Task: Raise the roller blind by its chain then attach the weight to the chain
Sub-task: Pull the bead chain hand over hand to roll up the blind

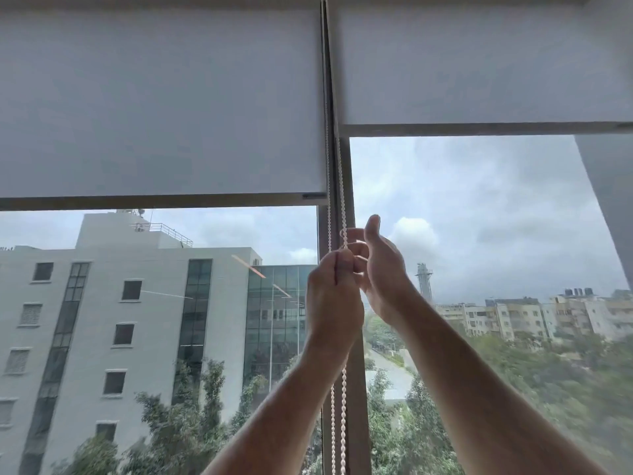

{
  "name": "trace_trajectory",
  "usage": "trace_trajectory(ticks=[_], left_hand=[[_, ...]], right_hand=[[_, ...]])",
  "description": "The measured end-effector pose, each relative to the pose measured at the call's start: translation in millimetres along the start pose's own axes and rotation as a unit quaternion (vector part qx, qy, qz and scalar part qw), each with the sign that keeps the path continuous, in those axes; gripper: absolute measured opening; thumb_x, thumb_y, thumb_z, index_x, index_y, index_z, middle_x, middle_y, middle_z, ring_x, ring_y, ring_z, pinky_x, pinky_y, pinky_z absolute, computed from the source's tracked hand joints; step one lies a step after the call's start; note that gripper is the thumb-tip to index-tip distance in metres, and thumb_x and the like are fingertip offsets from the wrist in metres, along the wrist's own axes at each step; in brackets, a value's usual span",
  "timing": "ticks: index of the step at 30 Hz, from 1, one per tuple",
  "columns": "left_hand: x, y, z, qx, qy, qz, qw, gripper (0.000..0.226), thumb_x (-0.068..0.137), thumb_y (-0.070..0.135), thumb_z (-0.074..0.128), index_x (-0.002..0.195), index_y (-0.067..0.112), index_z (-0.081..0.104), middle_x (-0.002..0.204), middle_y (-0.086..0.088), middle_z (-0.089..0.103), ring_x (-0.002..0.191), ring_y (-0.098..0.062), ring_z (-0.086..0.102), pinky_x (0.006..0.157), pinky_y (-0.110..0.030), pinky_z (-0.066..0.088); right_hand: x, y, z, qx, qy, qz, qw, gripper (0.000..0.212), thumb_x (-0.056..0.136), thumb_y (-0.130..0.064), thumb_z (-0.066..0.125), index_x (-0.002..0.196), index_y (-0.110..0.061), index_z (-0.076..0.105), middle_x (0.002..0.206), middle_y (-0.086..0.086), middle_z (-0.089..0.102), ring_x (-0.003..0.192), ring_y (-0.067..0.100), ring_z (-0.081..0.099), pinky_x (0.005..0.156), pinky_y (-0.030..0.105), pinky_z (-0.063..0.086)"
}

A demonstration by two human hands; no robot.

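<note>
Bead chain (342, 186) hangs along the window frame (356, 371) between two roller blinds. Left hand (334, 296) is closed in a fist around it; right hand (383, 272) just beside is partly open, fingertips (354, 234) pinching a small loop higher up. Right blind (479, 63) sits higher than the left blind (161, 104).

An upper-floor room in a city building, perhaps an office: tall fixed glazing with a metal mullion (354, 186), two grey roller blinds (161, 108) partly raised, and outside a multi-storey white block (137, 303), treetops and distant flats.
</note>
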State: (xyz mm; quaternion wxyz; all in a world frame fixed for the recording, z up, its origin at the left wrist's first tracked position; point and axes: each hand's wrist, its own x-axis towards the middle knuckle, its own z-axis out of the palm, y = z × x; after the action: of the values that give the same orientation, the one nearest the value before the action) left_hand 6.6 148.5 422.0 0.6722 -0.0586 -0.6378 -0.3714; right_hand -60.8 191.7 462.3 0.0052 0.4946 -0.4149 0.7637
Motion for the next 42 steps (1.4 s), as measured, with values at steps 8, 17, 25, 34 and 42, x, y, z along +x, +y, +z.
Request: trace_trajectory(ticks=[8, 17, 25, 34, 42], left_hand=[[-46.3, -32.4, -11.6, -0.04, -0.03, -0.028, 0.998, 0.04, 0.105, 0.013, 0.043, 0.069, 0.019, 0.059, 0.045, 0.011, 0.042, 0.041, -0.002, 0.032, 0.039, -0.019, 0.024], [-30.7, -44.3, -41.6, -0.104, -0.129, -0.137, 0.977, 0.052, 0.103, 0.042, 0.039, 0.077, 0.01, 0.071, 0.05, -0.001, 0.05, 0.04, -0.01, 0.043, 0.04, -0.02, 0.038], [40.5, 7.9, -34.5, -0.125, -0.105, -0.121, 0.979, 0.044, 0.104, 0.039, 0.04, 0.108, 0.004, 0.067, 0.098, -0.016, 0.07, 0.088, -0.024, 0.066, 0.069, -0.031, 0.054], [56.7, 26.1, -5.4, -0.045, -0.023, -0.043, 0.998, 0.032, 0.101, 0.014, 0.05, 0.075, 0.018, 0.069, 0.052, 0.007, 0.047, 0.046, -0.011, 0.039, 0.051, -0.026, 0.032], [22.7, -4.9, -6.0, 0.005, -0.014, 0.008, 1.0, 0.038, 0.101, 0.017, 0.049, 0.066, 0.022, 0.061, 0.049, 0.017, 0.052, 0.046, 0.002, 0.045, 0.044, -0.01, 0.033]], right_hand=[[12.5, -36.4, 38.3, 0.03, -0.006, -0.008, 0.999, 0.033, 0.103, -0.004, 0.029, 0.083, -0.013, 0.053, 0.05, -0.006, 0.034, 0.037, 0.008, 0.023, 0.036, 0.019, 0.017], [-2.7, -7.2, 29.7, -0.03, 0.018, -0.152, 0.988, 0.04, 0.103, -0.011, 0.037, 0.068, -0.022, 0.051, 0.053, -0.004, 0.037, 0.043, 0.011, 0.026, 0.044, 0.025, 0.022], [-44.9, 53.3, 27.0, -0.084, 0.012, -0.199, 0.976, 0.042, 0.108, -0.018, 0.042, 0.068, -0.024, 0.054, 0.051, -0.013, 0.047, 0.046, 0.003, 0.039, 0.046, 0.025, 0.034], [-43.8, 71.0, 7.6, -0.117, -0.032, -0.157, 0.98, 0.036, 0.099, -0.037, 0.044, 0.066, -0.028, 0.055, 0.052, -0.011, 0.04, 0.045, 0.01, 0.033, 0.045, 0.024, 0.03], [-0.1, 4.8, -1.3, -0.002, 0.035, -0.056, 0.998, 0.044, 0.106, -0.042, 0.042, 0.098, -0.008, 0.07, 0.061, 0.004, 0.062, 0.055, 0.014, 0.063, 0.051, 0.022, 0.053]])
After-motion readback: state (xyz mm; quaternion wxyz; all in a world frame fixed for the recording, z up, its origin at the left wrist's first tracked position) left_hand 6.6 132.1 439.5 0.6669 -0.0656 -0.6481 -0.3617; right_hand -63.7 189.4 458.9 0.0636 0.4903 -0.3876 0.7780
